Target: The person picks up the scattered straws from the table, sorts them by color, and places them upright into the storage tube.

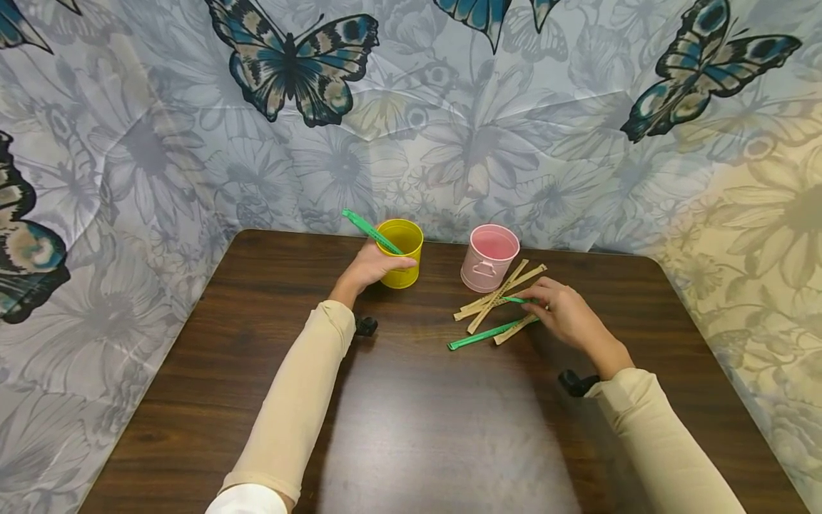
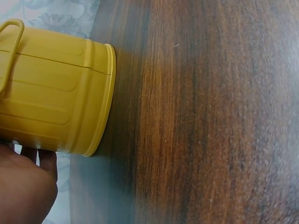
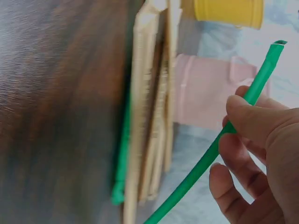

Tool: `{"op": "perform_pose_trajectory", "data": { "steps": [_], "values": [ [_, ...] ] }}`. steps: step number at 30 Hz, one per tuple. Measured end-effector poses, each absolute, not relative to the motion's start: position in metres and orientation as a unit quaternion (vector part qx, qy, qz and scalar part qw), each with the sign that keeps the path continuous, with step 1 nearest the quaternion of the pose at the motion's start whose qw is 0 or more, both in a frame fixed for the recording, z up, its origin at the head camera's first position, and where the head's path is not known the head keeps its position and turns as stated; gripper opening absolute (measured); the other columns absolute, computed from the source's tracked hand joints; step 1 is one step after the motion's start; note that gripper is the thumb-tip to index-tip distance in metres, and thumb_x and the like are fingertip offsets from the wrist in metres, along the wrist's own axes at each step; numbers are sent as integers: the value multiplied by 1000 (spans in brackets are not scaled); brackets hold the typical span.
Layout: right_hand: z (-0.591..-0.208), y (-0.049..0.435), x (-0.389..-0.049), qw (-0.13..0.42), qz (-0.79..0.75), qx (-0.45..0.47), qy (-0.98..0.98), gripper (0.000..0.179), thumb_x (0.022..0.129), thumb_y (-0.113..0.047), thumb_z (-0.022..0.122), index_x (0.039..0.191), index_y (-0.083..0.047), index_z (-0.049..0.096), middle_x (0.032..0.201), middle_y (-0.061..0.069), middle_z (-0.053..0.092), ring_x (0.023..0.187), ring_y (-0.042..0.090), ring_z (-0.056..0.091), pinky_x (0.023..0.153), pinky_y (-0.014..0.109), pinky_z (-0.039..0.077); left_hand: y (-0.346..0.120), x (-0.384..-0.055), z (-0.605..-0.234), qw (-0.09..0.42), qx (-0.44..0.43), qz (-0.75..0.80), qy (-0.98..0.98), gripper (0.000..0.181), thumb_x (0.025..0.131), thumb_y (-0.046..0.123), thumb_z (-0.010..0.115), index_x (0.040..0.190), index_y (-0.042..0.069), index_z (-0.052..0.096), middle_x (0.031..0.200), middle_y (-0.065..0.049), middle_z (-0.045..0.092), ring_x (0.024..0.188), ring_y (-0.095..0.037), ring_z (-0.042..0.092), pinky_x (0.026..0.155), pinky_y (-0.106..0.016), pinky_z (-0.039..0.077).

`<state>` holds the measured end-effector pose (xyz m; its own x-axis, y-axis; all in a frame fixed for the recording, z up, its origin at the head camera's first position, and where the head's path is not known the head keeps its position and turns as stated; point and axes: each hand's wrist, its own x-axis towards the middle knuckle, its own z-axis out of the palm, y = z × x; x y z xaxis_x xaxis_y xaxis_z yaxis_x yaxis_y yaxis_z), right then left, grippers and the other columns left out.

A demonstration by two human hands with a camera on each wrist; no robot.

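Note:
My left hand [image 1: 374,268] grips a small yellow pail [image 1: 402,275] at the table's back, with the thumb across its near side. A slim green stick packet [image 1: 370,230] leans out of that pail. In the left wrist view, the yellow pail [image 2: 51,88] shows a side handle, and the fingers lie along its wall. My right hand [image 1: 565,310] is over a loose pile at the right. Thumb and fingers pinch another green stick packet [image 3: 196,170] there, raised above the pile. Another green packet [image 1: 481,337] and several tan stick packets [image 1: 491,303] lie crossed on the table.
Just behind the pile stands a pink pail [image 1: 486,271] with a small front handle. The dark wooden table [image 1: 437,428] ends at a patterned butterfly cloth [image 1: 411,157] hanging behind it. Black wrist cameras [image 1: 574,383] are worn on both arms.

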<state>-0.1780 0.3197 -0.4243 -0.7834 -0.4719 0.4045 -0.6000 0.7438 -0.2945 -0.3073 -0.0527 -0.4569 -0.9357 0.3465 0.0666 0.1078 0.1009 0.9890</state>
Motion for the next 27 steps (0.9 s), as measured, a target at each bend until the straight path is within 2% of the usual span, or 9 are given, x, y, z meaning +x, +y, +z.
{"op": "perform_pose_trajectory", "data": {
  "steps": [9, 17, 23, 27],
  "values": [
    [-382, 302, -183, 171, 225, 305, -909, 26, 82, 4, 80, 104, -9, 76, 94, 0, 68, 72, 5, 56, 61, 14, 43, -54, -308, -456, 95, 159, 651, 736, 79, 80, 14, 87, 147, 22, 46, 138, -9, 59, 125, -26, 57, 111, -43, 46],
    [-344, 268, -203, 153, 272, 305, -900, 17, 86, -1, 78, 100, -10, 73, 82, -2, 64, 69, 3, 54, 62, 14, 44, -54, -307, -455, 89, 161, 650, 738, 79, 80, 14, 87, 147, 23, 45, 137, -8, 59, 124, -24, 58, 110, -42, 47],
    [-325, 232, -213, 134, 319, 297, -890, 21, 87, -7, 80, 108, -12, 75, 80, -1, 66, 66, 4, 58, 59, 16, 47, -56, -307, -454, 85, 172, 652, 733, 77, 81, 13, 87, 146, 18, 46, 138, -11, 58, 128, -29, 56, 111, -46, 46],
    [-317, 210, -220, 128, 350, 294, -880, 18, 88, -11, 80, 105, -12, 73, 77, 1, 67, 61, 8, 57, 55, 20, 46, -55, -306, -454, 85, 177, 657, 728, 77, 82, 12, 86, 147, 17, 45, 140, -14, 57, 130, -32, 54, 113, -49, 44]
  ]
}}
